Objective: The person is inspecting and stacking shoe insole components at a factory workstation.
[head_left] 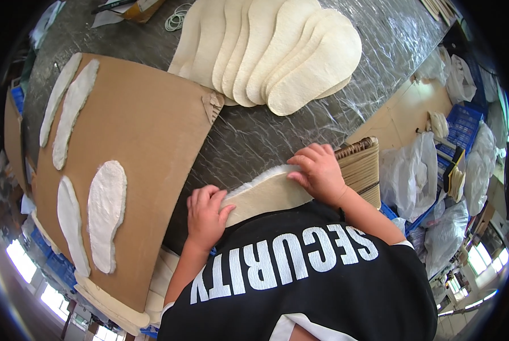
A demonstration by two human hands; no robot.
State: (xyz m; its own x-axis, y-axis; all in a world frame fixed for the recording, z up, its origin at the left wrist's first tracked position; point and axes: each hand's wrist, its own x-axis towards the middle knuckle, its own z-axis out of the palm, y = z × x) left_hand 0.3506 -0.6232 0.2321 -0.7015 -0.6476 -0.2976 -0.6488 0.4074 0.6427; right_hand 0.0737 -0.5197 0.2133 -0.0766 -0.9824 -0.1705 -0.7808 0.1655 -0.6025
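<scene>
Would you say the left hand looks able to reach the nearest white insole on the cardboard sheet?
Probably yes: that white insole lies uncovered on the cardboard sheet, and nothing visible blocks the way, though the left hand would first have to release the held insole.

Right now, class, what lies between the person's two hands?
In the head view, a fluffy-edged insole spans from left hand to right hand.

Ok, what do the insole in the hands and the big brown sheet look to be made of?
Insole: smooth, matte beige backing, perhaps felt or fabric; fluffy white pile, possibly wool or synthetic, shows along its upper edge.
Brown sheet: probably corrugated cardboard, matte; its damaged corner shows ridges.
</scene>
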